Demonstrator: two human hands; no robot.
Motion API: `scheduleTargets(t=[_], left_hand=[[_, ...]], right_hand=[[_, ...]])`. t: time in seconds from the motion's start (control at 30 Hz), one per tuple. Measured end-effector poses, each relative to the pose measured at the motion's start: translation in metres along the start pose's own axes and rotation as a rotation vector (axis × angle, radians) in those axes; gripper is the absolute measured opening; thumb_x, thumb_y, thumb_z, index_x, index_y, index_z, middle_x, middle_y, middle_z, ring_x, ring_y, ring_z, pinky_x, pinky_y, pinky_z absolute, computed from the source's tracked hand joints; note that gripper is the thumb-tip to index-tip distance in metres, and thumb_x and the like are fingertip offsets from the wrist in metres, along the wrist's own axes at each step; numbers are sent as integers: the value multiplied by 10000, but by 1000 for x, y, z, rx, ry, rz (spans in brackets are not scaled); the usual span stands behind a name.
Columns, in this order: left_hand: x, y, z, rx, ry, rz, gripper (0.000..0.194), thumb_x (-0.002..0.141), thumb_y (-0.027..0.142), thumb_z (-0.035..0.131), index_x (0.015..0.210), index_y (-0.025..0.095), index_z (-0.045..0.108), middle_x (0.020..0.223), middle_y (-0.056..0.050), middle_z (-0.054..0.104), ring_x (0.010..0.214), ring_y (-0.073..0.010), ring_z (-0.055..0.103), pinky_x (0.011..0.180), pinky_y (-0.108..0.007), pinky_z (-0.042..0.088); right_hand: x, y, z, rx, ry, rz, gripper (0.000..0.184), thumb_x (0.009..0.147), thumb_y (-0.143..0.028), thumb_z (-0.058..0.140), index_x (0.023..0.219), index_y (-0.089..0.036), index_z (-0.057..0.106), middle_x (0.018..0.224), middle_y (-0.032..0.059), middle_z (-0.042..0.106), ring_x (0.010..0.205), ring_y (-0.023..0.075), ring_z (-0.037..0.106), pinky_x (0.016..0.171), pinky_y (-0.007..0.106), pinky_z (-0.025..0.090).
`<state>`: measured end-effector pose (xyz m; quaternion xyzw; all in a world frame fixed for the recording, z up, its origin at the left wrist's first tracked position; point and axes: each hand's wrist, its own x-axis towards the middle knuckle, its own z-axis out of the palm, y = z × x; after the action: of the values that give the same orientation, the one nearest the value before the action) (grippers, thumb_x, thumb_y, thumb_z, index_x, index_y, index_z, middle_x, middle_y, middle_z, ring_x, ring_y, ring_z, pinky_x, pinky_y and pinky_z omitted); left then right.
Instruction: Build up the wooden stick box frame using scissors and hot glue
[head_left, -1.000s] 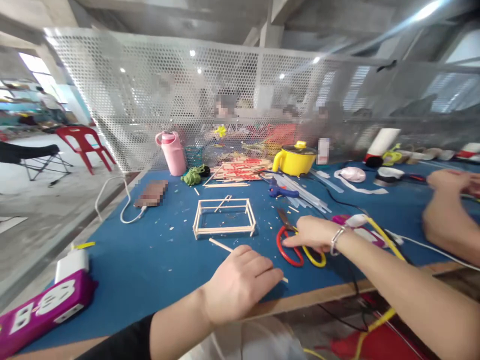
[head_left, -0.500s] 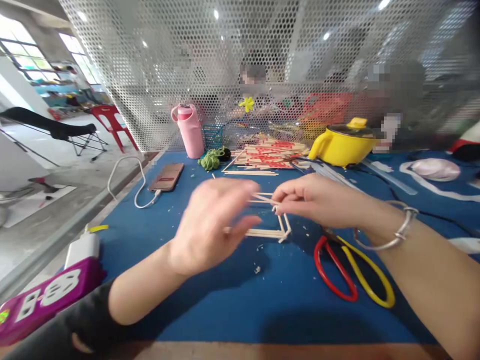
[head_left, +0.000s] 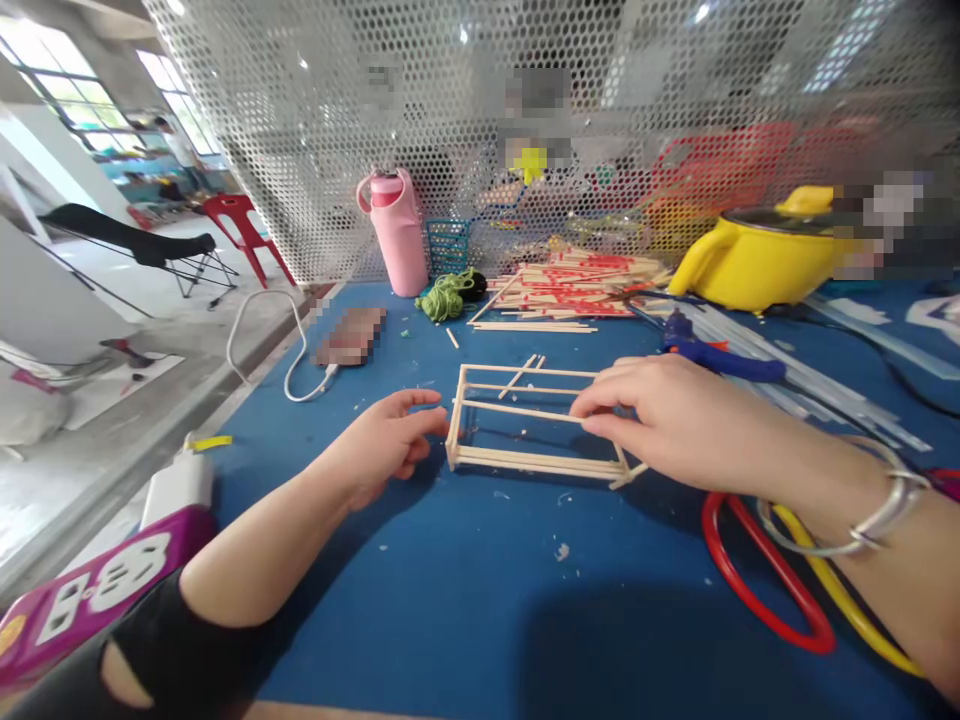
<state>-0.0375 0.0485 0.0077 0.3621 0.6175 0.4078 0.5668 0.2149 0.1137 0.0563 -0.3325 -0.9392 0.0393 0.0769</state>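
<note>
1. Frame: The stick frame (head_left: 540, 463) sits on the blue tabletop (head_left: 420, 610), directly before us and between our hands. This central position appears to give both hands access to its ends.

2. Right hand: We grip the near end of a thin stick (head_left: 517, 411) between the thumb and fingers of our right hand (head_left: 660, 410), at the frame's right end. The pinch probably allows fine control of the stick's angle. The stick spans the frame to its left end; whether it is fixed there, we cannot tell.

3. Left hand: Our left hand (head_left: 390, 440) is open, empty and loosely curled, just beside the frame's left end. It seems placed to steady that end; contact is not clear.

4. Tools: The scissors (head_left: 817, 635) lie by our right forearm, handles toward us, presumably for easy pickup. The blue glue gun (head_left: 712, 357) lies beyond our right hand among translucent strips (head_left: 862, 410).

5. Stock: The stick pile (head_left: 585, 285) lies behind the frame, apparently kept off the working area yet reachable. The phone (head_left: 352, 337), on its cable (head_left: 296, 397), and the pink bottle (head_left: 400, 240) stand clear of our hands.
</note>
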Motion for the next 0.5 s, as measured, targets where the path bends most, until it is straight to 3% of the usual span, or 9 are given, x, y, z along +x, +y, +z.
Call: scheduleTargets(t=[0.17, 0.37, 0.5], left_hand=[[2, 0, -1, -64, -72, -8, 391, 747, 358, 687, 1043, 151, 535, 839, -42, 609, 428, 4, 236, 368, -134, 111], [5, -3, -2, -105, -103, -32, 411, 714, 324, 735, 1035, 156, 540, 577, 83, 391, 421, -11, 216, 368, -130, 112], [4, -1, -2, -90, -167, -57, 290, 766, 340, 679, 932, 140, 550, 737, 11, 523, 436, 6, 243, 360, -122, 90]], right_hand=[[1, 1, 6, -12, -10, -18, 231, 825, -191, 513, 782, -258, 730, 746, -15, 726, 722, 168, 625, 680, 284, 399], [-1, 0, 10, 21, -80, -47, 229, 796, -205, 519, 722, -260, 728, 680, 14, 711, 734, 186, 607, 841, 379, 365], [-2, 0, 10, 57, -118, -52, 258, 783, -191, 498, 663, -274, 711, 640, -4, 691, 764, 200, 601, 997, 518, 250]])
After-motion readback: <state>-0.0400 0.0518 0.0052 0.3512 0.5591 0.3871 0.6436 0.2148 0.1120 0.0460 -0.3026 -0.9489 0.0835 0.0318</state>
